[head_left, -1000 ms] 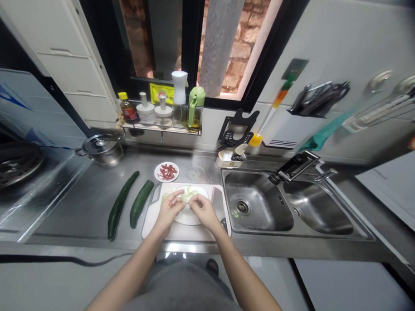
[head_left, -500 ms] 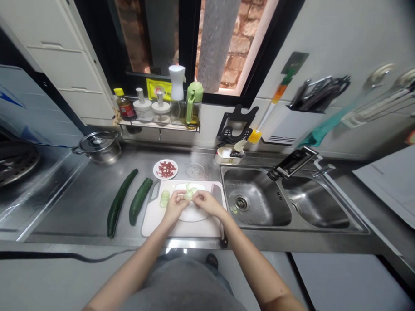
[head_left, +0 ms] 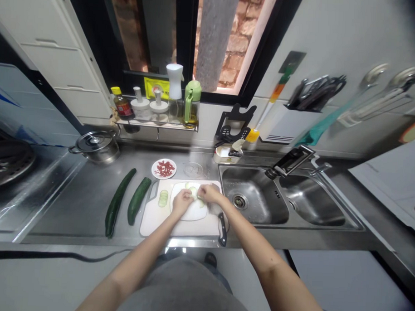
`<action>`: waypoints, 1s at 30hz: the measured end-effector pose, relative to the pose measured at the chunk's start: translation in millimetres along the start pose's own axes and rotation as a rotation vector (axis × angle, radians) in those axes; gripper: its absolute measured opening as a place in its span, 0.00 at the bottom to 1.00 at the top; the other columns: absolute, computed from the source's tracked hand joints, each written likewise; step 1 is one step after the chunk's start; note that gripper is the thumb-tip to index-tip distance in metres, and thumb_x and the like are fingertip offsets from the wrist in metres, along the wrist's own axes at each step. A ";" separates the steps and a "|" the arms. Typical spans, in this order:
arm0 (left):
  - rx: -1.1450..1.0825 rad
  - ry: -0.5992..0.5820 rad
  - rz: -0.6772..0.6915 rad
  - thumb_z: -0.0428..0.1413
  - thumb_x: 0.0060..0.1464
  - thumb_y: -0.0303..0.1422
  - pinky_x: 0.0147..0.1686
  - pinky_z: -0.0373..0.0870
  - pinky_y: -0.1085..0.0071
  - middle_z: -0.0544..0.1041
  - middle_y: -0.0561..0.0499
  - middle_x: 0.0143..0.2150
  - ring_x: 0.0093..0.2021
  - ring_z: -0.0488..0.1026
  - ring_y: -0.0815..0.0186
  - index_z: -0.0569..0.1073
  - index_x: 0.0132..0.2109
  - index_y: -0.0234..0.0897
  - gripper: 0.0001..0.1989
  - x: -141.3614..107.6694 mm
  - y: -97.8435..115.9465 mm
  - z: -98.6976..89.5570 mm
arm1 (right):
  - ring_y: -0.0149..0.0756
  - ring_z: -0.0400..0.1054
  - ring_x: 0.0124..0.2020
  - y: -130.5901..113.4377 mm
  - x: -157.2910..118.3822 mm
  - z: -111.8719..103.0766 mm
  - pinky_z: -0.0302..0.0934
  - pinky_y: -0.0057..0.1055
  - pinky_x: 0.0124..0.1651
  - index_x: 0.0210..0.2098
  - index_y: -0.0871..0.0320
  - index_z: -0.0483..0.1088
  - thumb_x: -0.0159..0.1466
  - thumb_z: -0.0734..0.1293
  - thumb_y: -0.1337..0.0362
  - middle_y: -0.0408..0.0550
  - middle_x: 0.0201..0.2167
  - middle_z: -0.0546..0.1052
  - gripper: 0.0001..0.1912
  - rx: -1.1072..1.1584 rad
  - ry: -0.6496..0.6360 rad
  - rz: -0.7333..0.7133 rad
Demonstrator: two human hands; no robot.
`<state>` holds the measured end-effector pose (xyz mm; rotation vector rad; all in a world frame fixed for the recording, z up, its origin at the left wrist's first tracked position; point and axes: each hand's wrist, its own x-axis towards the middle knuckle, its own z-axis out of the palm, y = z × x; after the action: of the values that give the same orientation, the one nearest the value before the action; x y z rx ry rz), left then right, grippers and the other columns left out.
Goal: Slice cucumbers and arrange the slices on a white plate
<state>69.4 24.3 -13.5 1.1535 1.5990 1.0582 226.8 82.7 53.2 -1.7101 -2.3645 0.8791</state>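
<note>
A stainless-steel desk [head_left: 79, 201] carries everything, with a double sink [head_left: 260, 193] set into it at three o'clock from the cutting board [head_left: 154, 224]. A lidded metal pot [head_left: 97, 152] stands at ten o'clock. On the board lies a white plate [head_left: 192, 214]. At nine o'clock from the board, two dark green cucumbers lie side by side: the longer cucumber [head_left: 119, 203] farther out, the shorter cucumber [head_left: 138, 201] just beside the board. The left hand [head_left: 183, 201] and right hand [head_left: 209, 193] meet over the plate, fingers bunched at pale green slices [head_left: 193, 190]; I cannot tell whether either pinches one. A small plate [head_left: 154, 169] at eleven o'clock holds red pieces [head_left: 165, 168]. The knife [head_left: 222, 229] lies at four o'clock. More slices overlap on the board, at nine o'clock from the white plate.
</note>
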 end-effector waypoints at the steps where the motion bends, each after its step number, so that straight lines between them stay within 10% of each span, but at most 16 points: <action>1: 0.069 -0.001 -0.008 0.59 0.42 0.27 0.32 0.61 0.77 0.71 0.58 0.26 0.28 0.68 0.72 0.72 0.37 0.36 0.10 1.3 -1.8 1.9 | 0.28 0.62 0.27 0.5 0.0 0.6 0.51 0.23 0.33 0.28 0.61 0.73 0.55 0.65 0.67 0.44 0.25 0.76 0.06 -0.095 -0.056 0.012; 14: 0.637 -0.109 -0.020 0.56 0.50 0.30 0.32 0.60 0.75 0.77 0.52 0.32 0.34 0.73 0.66 0.75 0.37 0.40 0.05 5.6 12.4 17.7 | 0.38 0.69 0.42 6.0 -1.1 13.5 0.50 0.30 0.49 0.39 0.61 0.74 0.64 0.58 0.67 0.58 0.40 0.78 0.13 -0.387 -0.124 0.017; 30: 0.798 -0.126 0.238 0.52 0.56 0.30 0.47 0.64 0.70 0.73 0.48 0.46 0.48 0.67 0.63 0.74 0.45 0.39 0.10 -5.5 14.5 12.9 | 0.39 0.65 0.48 9.6 -3.6 21.4 0.49 0.34 0.54 0.44 0.63 0.72 0.64 0.58 0.69 0.59 0.45 0.74 0.14 -0.464 -0.079 -0.033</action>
<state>86.0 23.8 -2.1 1.9267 1.8672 0.4496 227.7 73.0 31.6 -1.7978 -2.8073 0.4160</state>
